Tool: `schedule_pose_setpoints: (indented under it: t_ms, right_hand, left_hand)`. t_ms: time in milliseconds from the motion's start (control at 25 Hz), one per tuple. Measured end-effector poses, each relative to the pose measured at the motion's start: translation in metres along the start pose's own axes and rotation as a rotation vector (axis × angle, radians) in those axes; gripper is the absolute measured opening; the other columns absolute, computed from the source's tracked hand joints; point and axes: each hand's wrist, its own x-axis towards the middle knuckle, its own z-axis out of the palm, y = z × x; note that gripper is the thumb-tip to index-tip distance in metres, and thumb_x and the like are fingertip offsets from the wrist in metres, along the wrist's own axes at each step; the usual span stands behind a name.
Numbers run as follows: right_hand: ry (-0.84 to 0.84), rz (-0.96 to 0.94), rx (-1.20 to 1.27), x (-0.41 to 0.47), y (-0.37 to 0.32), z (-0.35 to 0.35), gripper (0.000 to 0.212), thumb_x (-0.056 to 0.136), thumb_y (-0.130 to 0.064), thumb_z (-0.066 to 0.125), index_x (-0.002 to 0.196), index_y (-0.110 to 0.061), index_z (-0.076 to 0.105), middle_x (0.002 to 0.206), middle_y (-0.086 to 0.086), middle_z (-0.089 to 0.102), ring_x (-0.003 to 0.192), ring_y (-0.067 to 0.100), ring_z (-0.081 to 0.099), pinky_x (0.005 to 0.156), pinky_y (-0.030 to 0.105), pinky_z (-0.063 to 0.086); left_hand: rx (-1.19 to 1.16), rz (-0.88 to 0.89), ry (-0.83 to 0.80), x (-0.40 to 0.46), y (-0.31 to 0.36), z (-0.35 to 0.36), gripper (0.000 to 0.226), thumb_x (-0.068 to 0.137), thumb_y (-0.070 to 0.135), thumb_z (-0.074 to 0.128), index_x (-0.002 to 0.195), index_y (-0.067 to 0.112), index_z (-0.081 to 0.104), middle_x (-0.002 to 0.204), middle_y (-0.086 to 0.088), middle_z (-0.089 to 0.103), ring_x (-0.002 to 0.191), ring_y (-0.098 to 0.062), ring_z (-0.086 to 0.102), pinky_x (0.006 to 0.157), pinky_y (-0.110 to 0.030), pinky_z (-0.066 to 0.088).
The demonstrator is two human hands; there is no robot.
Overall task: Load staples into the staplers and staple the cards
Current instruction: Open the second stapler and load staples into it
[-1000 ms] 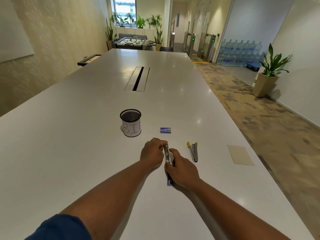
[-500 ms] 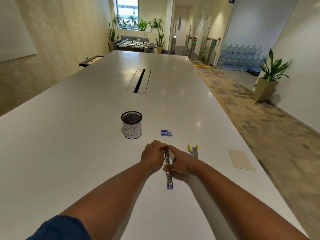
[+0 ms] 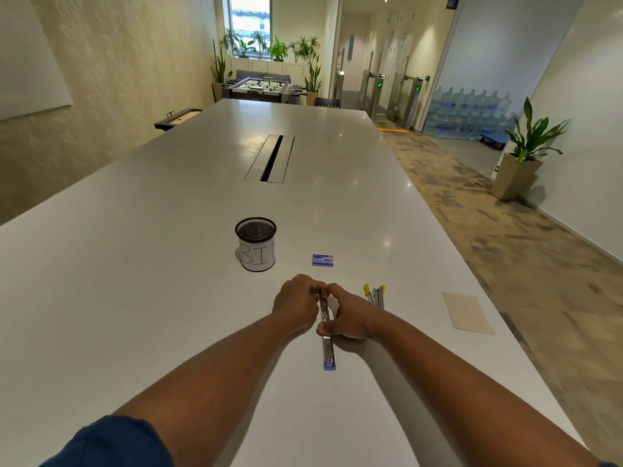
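Long, glossy white table (image 3: 168,264), smooth enough to mirror the ceiling lights, with a slim metal cable slot (image 3: 271,159) set into its middle. Patterned carpet to the right, pale textured wall to the left, leafy potted plant (image 3: 526,146) in a tapered square planter by the far wall.

Lying near the front edge, lengthwise and opened out flat: a narrow chrome stapler (image 3: 326,328) with a small purple plastic end facing the viewer. Left hand (image 3: 296,305) curled over its far end, fingers bent and pinching the metal tip. Right hand (image 3: 350,318) curled against its right side, thumb and fingers gripping the middle of the bar (whether any staples sit inside cannot be told).

Just beside the right hand, partly hidden behind it: a second stapler (image 3: 376,294), grey metal with yellow tips. Further back, a small flat blue staple box (image 3: 322,260), rectangular and lying apart from both hands. Left of that, a round black mesh cup (image 3: 256,244), upright, wrapped in white paper with hand-drawn letters "BI". Well to the right, near the table edge, a thin beige card (image 3: 467,313), flat and rectangular. Dark blue sleeve (image 3: 111,443) at the lower left.
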Motion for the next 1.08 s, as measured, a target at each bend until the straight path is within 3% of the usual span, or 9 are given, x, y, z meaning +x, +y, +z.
schedule_pose_setpoints:
  t_ms: [80,160,360,480,560,640,760,880,1080]
  right_hand:
    - [0.026,-0.008,0.011,-0.002,0.002,0.002,0.066,0.083,-0.041,0.078,0.136,-0.032,0.039,0.079,-0.010,0.052,0.082,0.020,0.058,0.068,0.032,0.043]
    - [0.057,-0.019,0.037,-0.005,0.004,0.005,0.061,0.083,-0.041,0.078,0.131,-0.033,0.042,0.078,-0.008,0.054,0.076,0.017,0.056,0.070,0.034,0.045]
    - [0.137,-0.080,0.101,-0.011,0.005,0.011,0.051,0.083,-0.034,0.079,0.116,-0.035,0.041,0.074,0.005,0.063,0.066,0.018,0.057,0.072,0.044,0.053]
    - [0.193,-0.099,0.107,-0.016,0.006,0.016,0.043,0.083,-0.033,0.078,0.108,-0.037,0.044,0.078,0.007,0.063,0.067,0.018,0.056,0.071,0.045,0.052]
    - [0.220,-0.109,0.124,-0.017,0.006,0.020,0.022,0.084,-0.030,0.075,0.090,-0.033,0.054,0.083,-0.003,0.059,0.075,0.018,0.061,0.078,0.047,0.056]
    - [0.243,-0.115,0.099,-0.018,0.006,0.023,0.016,0.086,-0.032,0.072,0.077,-0.030,0.058,0.091,-0.010,0.057,0.085,0.016,0.063,0.083,0.050,0.055]
    - [0.284,-0.110,0.099,-0.019,0.007,0.023,0.024,0.082,-0.040,0.075,0.093,-0.035,0.054,0.098,-0.013,0.059,0.086,0.011,0.058,0.081,0.044,0.054]
    - [0.257,-0.105,0.113,-0.020,0.007,0.020,0.054,0.082,-0.041,0.079,0.127,-0.042,0.049,0.096,-0.011,0.061,0.081,0.011,0.058,0.077,0.042,0.053]
    - [0.231,-0.086,0.114,-0.017,0.006,0.018,0.053,0.083,-0.039,0.078,0.126,-0.044,0.048,0.089,-0.004,0.068,0.081,0.017,0.065,0.078,0.044,0.054]
  left_hand:
    - [-0.011,-0.008,0.007,0.000,0.000,0.001,0.032,0.093,0.006,0.059,0.104,0.033,0.074,0.106,0.008,0.066,0.095,-0.015,0.062,0.080,-0.031,0.052]
    - [-0.004,-0.008,0.014,0.000,0.000,0.001,0.032,0.093,0.006,0.059,0.109,0.030,0.074,0.108,0.007,0.068,0.095,-0.015,0.063,0.080,-0.032,0.054]
    - [0.056,0.015,0.043,-0.002,0.000,0.003,0.040,0.093,0.004,0.061,0.079,0.042,0.064,0.092,0.012,0.060,0.087,-0.017,0.063,0.074,-0.034,0.056]
    - [0.035,0.027,0.035,-0.002,0.000,0.004,0.031,0.093,0.006,0.062,0.097,0.034,0.075,0.101,0.008,0.065,0.090,-0.016,0.063,0.076,-0.033,0.056]
    - [0.032,0.041,0.031,-0.002,0.000,0.004,0.031,0.095,0.008,0.061,0.110,0.030,0.076,0.109,0.006,0.067,0.095,-0.016,0.064,0.081,-0.035,0.057]
    - [0.044,0.051,0.038,-0.002,-0.001,0.005,0.035,0.094,0.007,0.060,0.117,0.029,0.074,0.110,0.006,0.066,0.097,-0.017,0.064,0.083,-0.036,0.057]
    - [0.073,0.071,0.042,-0.002,-0.002,0.006,0.040,0.092,0.004,0.061,0.120,0.029,0.074,0.110,0.005,0.065,0.097,-0.018,0.064,0.082,-0.036,0.058]
    - [0.077,0.075,0.058,-0.003,-0.002,0.006,0.037,0.092,0.005,0.063,0.116,0.031,0.074,0.108,0.004,0.066,0.096,-0.019,0.065,0.079,-0.035,0.057]
    - [0.096,0.090,0.055,-0.004,0.000,0.005,0.035,0.092,0.008,0.061,0.110,0.036,0.075,0.105,0.005,0.064,0.093,-0.019,0.063,0.077,-0.039,0.058]
